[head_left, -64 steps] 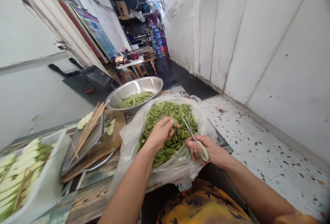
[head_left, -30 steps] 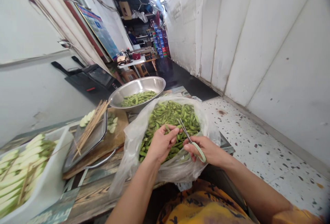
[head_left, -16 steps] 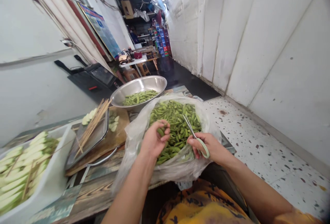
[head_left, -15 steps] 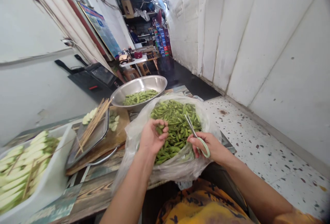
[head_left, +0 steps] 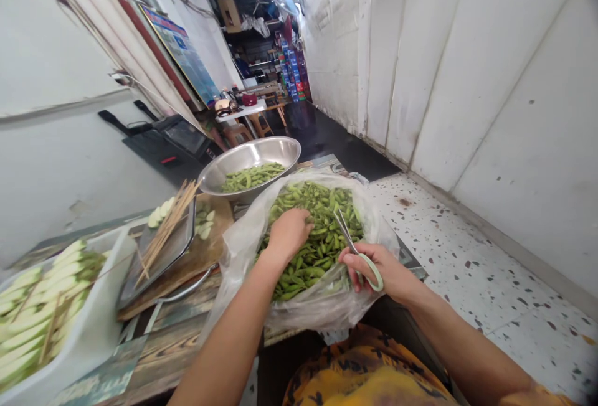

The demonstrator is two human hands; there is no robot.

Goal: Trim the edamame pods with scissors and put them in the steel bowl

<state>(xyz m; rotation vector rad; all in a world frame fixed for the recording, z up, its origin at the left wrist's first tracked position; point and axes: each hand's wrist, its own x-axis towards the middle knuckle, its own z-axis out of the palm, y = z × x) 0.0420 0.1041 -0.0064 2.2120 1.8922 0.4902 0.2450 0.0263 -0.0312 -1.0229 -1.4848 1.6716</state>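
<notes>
Thin sticks (head_left: 169, 226) across a metal tray (head_left: 175, 248), probably stacked cartons (head_left: 291, 73) far behind.

And here we are in what looks like a small eatery or food shop! Up front, the surface (head_left: 161, 353) carries catering-sized stuff: a big bag (head_left: 377, 219) of green pods (head_left: 327, 200), a wide metal bowl (head_left: 261, 149), a white tub (head_left: 96, 325) of sliced vegetables (head_left: 47, 306), a bunch of wooden skewers (head_left: 170, 225). Now look deeper: stools (head_left: 262, 124), a poster (head_left: 180, 51) at left, coloured boxes (head_left: 290, 73) stacked beside crowded shelves (head_left: 247, 37), and speckled floor (head_left: 467, 263) running along a scuffed wall (head_left: 434, 82).
</notes>
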